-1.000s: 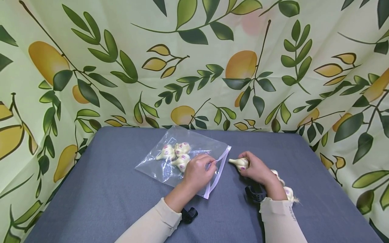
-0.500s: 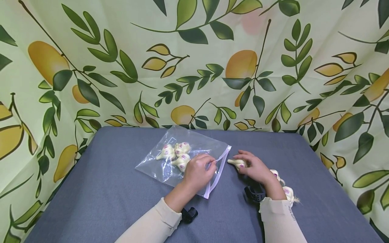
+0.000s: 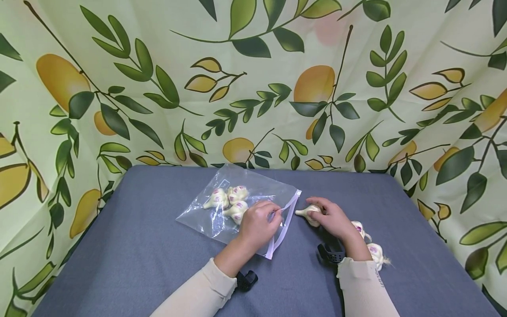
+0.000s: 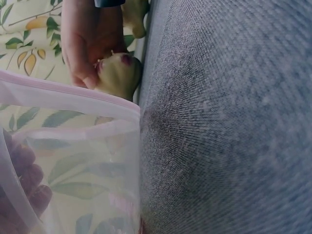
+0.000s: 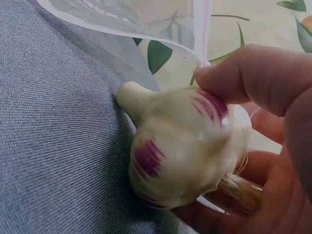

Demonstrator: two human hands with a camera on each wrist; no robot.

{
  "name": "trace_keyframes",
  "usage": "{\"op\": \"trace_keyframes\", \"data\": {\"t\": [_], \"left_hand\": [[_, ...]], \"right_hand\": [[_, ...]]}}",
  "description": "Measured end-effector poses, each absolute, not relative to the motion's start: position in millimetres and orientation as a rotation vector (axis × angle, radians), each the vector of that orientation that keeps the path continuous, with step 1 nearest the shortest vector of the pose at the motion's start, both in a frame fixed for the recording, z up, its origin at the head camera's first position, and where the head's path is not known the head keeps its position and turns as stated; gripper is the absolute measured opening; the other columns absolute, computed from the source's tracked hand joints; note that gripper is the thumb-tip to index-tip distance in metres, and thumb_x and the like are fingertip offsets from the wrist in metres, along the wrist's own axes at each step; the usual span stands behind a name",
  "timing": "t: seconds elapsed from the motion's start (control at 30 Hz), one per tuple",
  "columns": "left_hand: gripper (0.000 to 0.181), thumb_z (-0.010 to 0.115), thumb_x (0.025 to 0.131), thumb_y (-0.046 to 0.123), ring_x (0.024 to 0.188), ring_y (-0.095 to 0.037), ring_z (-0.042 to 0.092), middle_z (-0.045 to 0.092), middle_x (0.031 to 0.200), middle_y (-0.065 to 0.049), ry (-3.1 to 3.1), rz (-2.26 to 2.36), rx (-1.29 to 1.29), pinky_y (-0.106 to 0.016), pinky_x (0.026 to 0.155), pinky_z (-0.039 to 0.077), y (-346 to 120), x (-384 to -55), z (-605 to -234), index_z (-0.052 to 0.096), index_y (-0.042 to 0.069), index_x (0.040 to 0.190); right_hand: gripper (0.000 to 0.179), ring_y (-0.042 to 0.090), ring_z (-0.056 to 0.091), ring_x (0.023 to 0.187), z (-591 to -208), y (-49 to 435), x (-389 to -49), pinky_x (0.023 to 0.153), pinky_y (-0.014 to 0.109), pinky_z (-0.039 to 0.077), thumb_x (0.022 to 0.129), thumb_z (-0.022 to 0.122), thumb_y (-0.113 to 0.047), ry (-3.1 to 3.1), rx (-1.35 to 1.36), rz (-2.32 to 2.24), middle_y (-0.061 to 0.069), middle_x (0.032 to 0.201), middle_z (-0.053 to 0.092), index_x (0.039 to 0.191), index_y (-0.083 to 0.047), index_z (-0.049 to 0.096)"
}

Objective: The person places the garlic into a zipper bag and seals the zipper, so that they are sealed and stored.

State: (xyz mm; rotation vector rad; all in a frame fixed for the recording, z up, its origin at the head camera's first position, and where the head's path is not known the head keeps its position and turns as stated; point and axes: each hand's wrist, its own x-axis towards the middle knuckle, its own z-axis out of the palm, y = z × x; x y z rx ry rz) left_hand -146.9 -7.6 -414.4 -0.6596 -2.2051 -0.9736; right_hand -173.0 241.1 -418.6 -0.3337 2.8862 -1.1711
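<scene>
My left hand pinches the upper rim of a clear zip bag, its mouth facing right. The pale pink zip edge stands lifted above the cloth in the left wrist view. Inside the bag lie 3 white garlic bulbs with purple marks. Just right of the mouth, my right hand holds another garlic bulb between thumb and fingers, its stem pointing toward the bag. That bulb sits at or close to the cloth. The thumb lies on its top, the other fingers behind and below.
Beside the right forearm lie more garlic bulbs, partly hidden by the arm. A grey cloth covers the table. Behind it hangs a curtain printed with leaves and fruit. Black wrist straps sit below both hands.
The right hand's fingers have shifted on the garlic bulb, lifting and then settling with the thumb over it. The bulb has moved slightly left toward the bag mouth. The left hand and bag stay still.
</scene>
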Motion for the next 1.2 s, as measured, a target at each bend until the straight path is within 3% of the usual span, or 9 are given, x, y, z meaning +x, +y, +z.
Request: {"op": "trace_keyframes", "data": {"t": [0.1, 0.23, 0.33, 0.57, 0.93, 1.2], "left_hand": [[0.007, 0.071, 0.08, 0.01, 0.086, -0.016, 0.071, 0.074, 0.085, 0.001, -2.205, -0.976, -0.662, -0.028, 0.077, 0.057, -7.7, -147.4, -415.1, 0.076, 0.011, 0.084], [0.007, 0.071, 0.08, 0.01, 0.086, -0.016, 0.071, 0.074, 0.085, 0.001, -2.201, -0.979, -0.665, -0.028, 0.077, 0.057, -7.7, -147.5, -415.3, 0.076, 0.01, 0.084], [0.006, 0.071, 0.08, 0.01, 0.086, -0.016, 0.071, 0.074, 0.085, 0.001, -2.198, -0.984, -0.662, -0.028, 0.077, 0.057, -7.6, -147.4, -414.9, 0.076, 0.011, 0.084], [0.007, 0.071, 0.081, 0.01, 0.087, -0.017, 0.072, 0.074, 0.086, 0.001, -2.216, -0.986, -0.652, -0.028, 0.078, 0.057, -7.8, -146.4, -412.9, 0.077, 0.011, 0.085], [0.007, 0.071, 0.081, 0.011, 0.088, -0.016, 0.071, 0.074, 0.086, 0.001, -2.216, -0.986, -0.653, -0.028, 0.08, 0.057, -8.3, -145.5, -412.4, 0.077, 0.011, 0.085], [0.007, 0.071, 0.081, 0.011, 0.089, -0.016, 0.072, 0.075, 0.087, 0.001, -2.219, -0.997, -0.643, -0.028, 0.08, 0.057, -8.2, -145.3, -412.2, 0.077, 0.011, 0.085]], "right_hand": [[0.05, 0.031, 0.061, 0.108, -419.1, 241.7, -174.4, 0.086, 0.038, 0.049, 0.088, 0.071, -0.024, 2.888, -0.244, -1.19, 0.018, 0.123, 0.064, 0.132, -0.006, 0.058], [0.061, 0.026, 0.062, 0.1, -421.3, 242.7, -176.2, 0.08, 0.032, 0.049, 0.083, 0.076, -0.029, 2.885, -0.177, -1.181, 0.018, 0.118, 0.066, 0.134, -0.003, 0.056], [0.068, 0.023, 0.06, 0.096, -423.5, 243.3, -177.3, 0.078, 0.032, 0.048, 0.08, 0.079, -0.034, 2.888, -0.151, -1.147, 0.019, 0.118, 0.066, 0.136, -0.003, 0.055], [0.077, 0.027, 0.061, 0.102, -426.9, 244.4, -179.3, 0.084, 0.036, 0.048, 0.076, 0.083, -0.034, 2.89, -0.139, -1.145, 0.021, 0.125, 0.063, 0.14, -0.005, 0.051], [0.059, 0.025, 0.059, 0.098, -427.6, 244.1, -177.7, 0.081, 0.034, 0.046, 0.079, 0.079, -0.018, 2.89, -0.252, -1.23, 0.02, 0.126, 0.063, 0.133, -0.008, 0.059], [0.055, 0.026, 0.058, 0.098, -424.8, 244.8, -176.3, 0.08, 0.034, 0.046, 0.086, 0.073, -0.024, 2.864, -0.226, -1.25, 0.02, 0.122, 0.064, 0.136, -0.01, 0.056]]}}
